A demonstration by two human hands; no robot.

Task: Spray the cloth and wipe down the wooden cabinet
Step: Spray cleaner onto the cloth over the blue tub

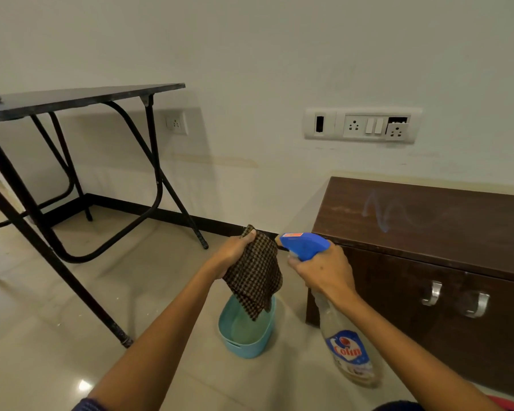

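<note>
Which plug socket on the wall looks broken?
The rightmost socket in the long switch panel. It hangs crooked out of its slot, unlike the flush ones beside it and under the table.

Your head camera is looking forward and down, close over your hands; the cabinet [428,232] is sitting at two o'clock.

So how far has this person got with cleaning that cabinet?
Early on. Done: both tools are picked up, the checked cloth in the left hand and the Colin spray bottle in the right hand. In hand: the blue nozzle points at the cloth, held above a light blue tub. Left: wiping the wooden cabinet, whose top shows a pale squiggly streak.
</note>
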